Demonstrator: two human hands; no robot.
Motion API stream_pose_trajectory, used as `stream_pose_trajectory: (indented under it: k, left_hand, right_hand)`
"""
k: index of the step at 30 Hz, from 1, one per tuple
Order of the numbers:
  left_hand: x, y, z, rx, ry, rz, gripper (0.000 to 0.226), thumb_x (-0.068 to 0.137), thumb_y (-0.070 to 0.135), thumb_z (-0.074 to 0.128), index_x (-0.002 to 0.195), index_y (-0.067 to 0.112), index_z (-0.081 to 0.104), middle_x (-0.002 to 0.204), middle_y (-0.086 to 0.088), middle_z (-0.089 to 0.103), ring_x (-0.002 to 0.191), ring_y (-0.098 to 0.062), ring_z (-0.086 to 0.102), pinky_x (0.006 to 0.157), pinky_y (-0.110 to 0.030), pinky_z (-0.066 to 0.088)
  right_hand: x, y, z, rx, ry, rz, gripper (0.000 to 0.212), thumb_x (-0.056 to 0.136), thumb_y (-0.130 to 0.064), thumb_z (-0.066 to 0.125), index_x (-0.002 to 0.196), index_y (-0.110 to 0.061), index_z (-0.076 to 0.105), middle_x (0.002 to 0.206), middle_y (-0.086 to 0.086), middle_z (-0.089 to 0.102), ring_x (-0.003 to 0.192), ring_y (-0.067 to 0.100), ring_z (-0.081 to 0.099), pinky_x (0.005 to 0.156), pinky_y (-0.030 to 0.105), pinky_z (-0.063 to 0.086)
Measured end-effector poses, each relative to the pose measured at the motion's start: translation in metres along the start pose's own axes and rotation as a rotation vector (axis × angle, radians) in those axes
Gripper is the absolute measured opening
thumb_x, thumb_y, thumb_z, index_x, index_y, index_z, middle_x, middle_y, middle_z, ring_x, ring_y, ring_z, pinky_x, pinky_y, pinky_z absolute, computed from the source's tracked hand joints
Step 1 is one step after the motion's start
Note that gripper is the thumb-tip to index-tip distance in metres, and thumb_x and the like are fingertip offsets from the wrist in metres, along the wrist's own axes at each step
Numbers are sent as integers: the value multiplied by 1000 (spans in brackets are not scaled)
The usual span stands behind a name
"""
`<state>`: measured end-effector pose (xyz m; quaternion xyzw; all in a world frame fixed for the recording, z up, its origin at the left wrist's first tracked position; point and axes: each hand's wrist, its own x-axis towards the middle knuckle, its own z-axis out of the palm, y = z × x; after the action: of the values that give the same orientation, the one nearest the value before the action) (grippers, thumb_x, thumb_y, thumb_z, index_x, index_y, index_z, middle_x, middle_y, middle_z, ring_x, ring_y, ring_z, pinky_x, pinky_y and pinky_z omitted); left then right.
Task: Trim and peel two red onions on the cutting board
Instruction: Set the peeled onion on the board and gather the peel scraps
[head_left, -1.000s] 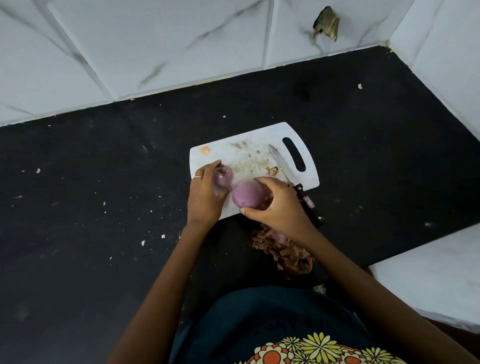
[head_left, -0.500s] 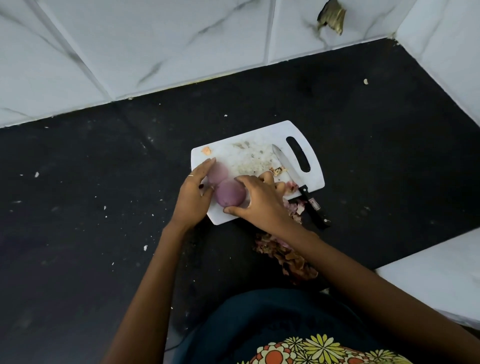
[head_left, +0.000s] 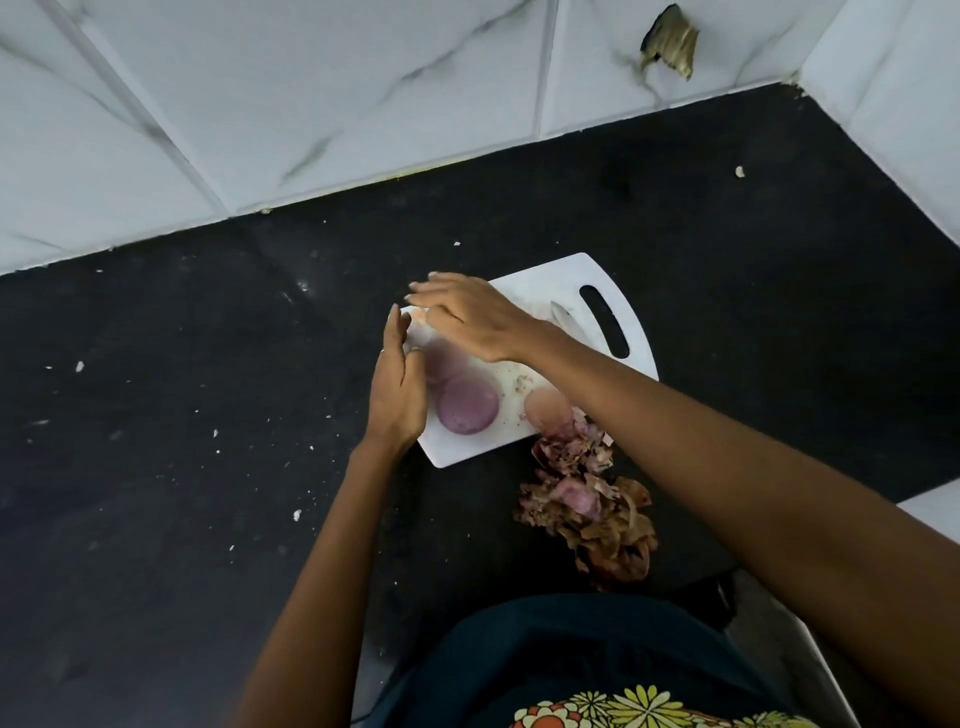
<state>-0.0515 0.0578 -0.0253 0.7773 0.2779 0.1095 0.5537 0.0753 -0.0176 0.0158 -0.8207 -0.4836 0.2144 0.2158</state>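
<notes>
Two peeled purple onions lie on the white cutting board (head_left: 561, 275) on its near left part: the larger onion (head_left: 466, 409) in front, the smaller onion (head_left: 442, 362) behind it, partly under my right hand. My left hand (head_left: 397, 387) stands on edge with straight fingers against the board's left side, beside both onions. My right hand (head_left: 467, 314) reaches flat across the board's far left corner, fingers extended and holding nothing. A pale cut onion piece (head_left: 545, 408) sits at the board's near right edge. The knife (head_left: 563, 316) lies on the board, mostly hidden by my right forearm.
A heap of dry onion skins (head_left: 592, 512) lies on the black counter (head_left: 208, 415) just off the board's near right corner. White tiled walls rise behind and at the right. Small white scraps dot the counter.
My right hand has let go of the larger onion, which now lies on the board, and has swept to the board's far left corner. My left hand has straightened beside the onions.
</notes>
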Motion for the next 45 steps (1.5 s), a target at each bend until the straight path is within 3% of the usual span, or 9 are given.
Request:
stream_pose_trajectory:
  k: [4, 6, 12, 17, 20, 25, 32, 41, 45]
  left_hand:
    - [12, 6, 4, 203, -24, 14, 68, 87, 32, 18, 153, 16, 20, 149, 12, 32, 133, 0, 29, 120, -39, 0]
    - [16, 4, 7, 248, -36, -2, 63, 91, 37, 17, 150, 16, 25, 158, 7, 22, 141, -6, 26, 118, -41, -8]
    - [23, 24, 11, 776, -231, 73, 64, 101, 51, 10, 153, 15, 20, 154, -4, 35, 146, -13, 19, 113, -50, -19]
    - [35, 52, 24, 1280, -481, 164, 107, 71, 65, -26, 149, 22, 32, 159, 2, 25, 148, -17, 14, 111, -62, -18]
    - [39, 57, 32, 1317, -477, 129, 98, 81, 70, -14, 145, 18, 40, 155, 4, 33, 145, -17, 22, 108, -57, -23]
    - [26, 73, 45, 1386, -520, 155, 69, 98, 49, 2, 143, 12, 41, 150, -3, 40, 142, -17, 27, 109, -55, -23]
    - [-4, 78, 81, 1467, -573, 211, 64, 99, 42, 9, 153, 7, 10, 161, -13, 12, 149, -20, 7, 109, -51, -24]
    - [-71, 53, 83, 1252, -586, 427, 59, 101, 34, 21, 152, 6, 14, 160, -11, 16, 148, -20, 11, 118, -44, -6]
    - [-78, 45, 83, 1133, -465, 438, 69, 92, 38, 5, 151, 7, 23, 158, -10, 23, 146, -22, 20, 119, -42, 2]
  right_hand:
    - [10, 7, 3, -142, -85, -26, 44, 103, -20, 26, 143, -11, 41, 153, 3, 35, 145, 19, 22, 118, 38, 17]
    - [8, 16, 5, -225, -98, -26, 44, 102, -23, 27, 142, -15, 44, 151, 1, 38, 144, 21, 24, 116, 40, 20]
    - [-29, 41, 11, -323, -64, 26, 49, 101, -31, 29, 147, -15, 34, 155, 3, 32, 145, 22, 20, 119, 40, 13]
    - [-82, 42, 13, -284, -37, 59, 43, 97, -22, 38, 136, -7, 47, 147, 11, 42, 140, 27, 32, 114, 41, 21]
    - [-100, 40, 10, -204, 46, 111, 38, 93, -14, 47, 129, -6, 55, 139, 10, 50, 125, 26, 48, 97, 34, 40]
    - [-88, 53, 6, 8, 363, 238, 37, 87, 3, 45, 119, -5, 62, 122, 9, 59, 115, 24, 52, 93, 36, 46]
    - [-66, 66, 0, -160, 21, 194, 40, 99, -6, 38, 137, -3, 48, 153, 13, 33, 144, 24, 25, 117, 36, 21]
    - [-166, 50, 32, -131, 112, 152, 52, 92, -2, 46, 143, -1, 37, 150, 16, 37, 142, 25, 30, 116, 28, 19]
    - [-183, 45, 33, 41, 480, 241, 41, 87, -3, 41, 122, -1, 62, 122, 13, 64, 118, 27, 57, 103, 36, 44]
